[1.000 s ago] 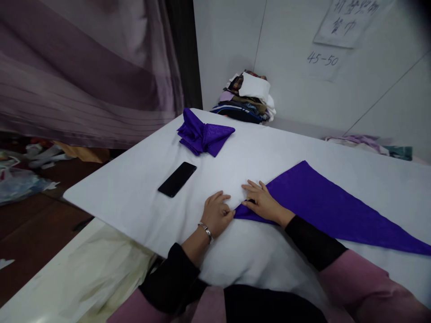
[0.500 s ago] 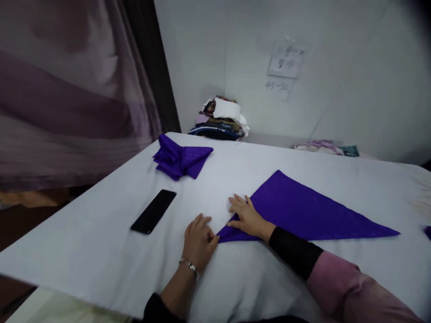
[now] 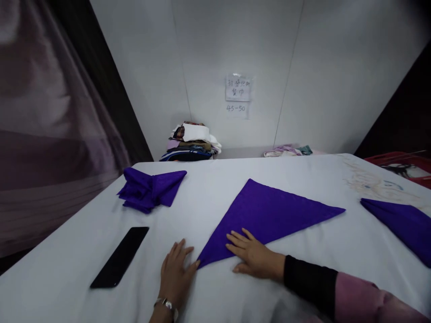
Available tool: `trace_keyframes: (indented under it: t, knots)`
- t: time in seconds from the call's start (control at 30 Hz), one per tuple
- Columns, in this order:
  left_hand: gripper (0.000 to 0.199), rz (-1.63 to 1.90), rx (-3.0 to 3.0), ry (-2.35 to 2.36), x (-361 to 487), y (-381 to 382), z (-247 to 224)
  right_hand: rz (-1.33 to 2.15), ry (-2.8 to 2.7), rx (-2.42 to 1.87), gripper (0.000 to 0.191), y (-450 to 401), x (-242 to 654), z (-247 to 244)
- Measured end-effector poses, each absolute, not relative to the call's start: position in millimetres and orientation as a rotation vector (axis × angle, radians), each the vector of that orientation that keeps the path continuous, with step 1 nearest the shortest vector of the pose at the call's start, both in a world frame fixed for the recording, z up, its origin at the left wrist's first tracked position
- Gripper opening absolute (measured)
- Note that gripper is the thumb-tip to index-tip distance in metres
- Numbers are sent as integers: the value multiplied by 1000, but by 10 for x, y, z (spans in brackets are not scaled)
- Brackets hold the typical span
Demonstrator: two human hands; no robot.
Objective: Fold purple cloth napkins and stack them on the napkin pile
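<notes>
A purple cloth napkin (image 3: 266,211) lies flat on the white-covered table, folded into a triangle with one point to the left and one to the right. My left hand (image 3: 177,269), with a metal watch or bracelet at its wrist, rests at the left point. Its thumb touches the tip while the other fingers are apart. My right hand (image 3: 252,255) lies open with spread fingers over the lower edge of the cloth, partly on the table. Farther left, a purple napkin (image 3: 148,190) stands bunched in a pleated, winged shape.
A black phone-like slab (image 3: 119,258) lies left of my left hand. Another purple cloth (image 3: 400,229) is at the right. Folded clothes (image 3: 191,141) are piled beyond the table (image 3: 208,179), and a red basket (image 3: 400,157) stands far right. Handwritten paper (image 3: 238,89) hangs on the wall.
The view has turned right, bringing the right-hand purple cloth into sight. My right hand has slid from near the left corner along the triangle's lower edge. The left hand stays at the tip.
</notes>
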State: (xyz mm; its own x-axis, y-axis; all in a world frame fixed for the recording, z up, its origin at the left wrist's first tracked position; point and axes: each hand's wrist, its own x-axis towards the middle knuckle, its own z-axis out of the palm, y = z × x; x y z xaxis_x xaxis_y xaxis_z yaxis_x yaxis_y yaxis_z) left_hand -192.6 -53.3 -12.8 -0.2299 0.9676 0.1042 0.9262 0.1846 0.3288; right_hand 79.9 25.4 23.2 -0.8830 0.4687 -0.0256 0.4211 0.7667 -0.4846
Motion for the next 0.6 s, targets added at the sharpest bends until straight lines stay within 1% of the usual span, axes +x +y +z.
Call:
trace_keyframes:
  t: [0.23,0.43,0.6]
  knots:
    - [42,414,1847,2356,-1938,-504,-122,550,-2758,-1102,59,283,1910,127]
    - [46,360,1906,2372,-2002,-451,-171,291,-2502,-1675,59,454,3028,-69]
    - [58,367,1939,2308,-2116,-370,-254,167,-2218,-2113,58,624,3734,-13]
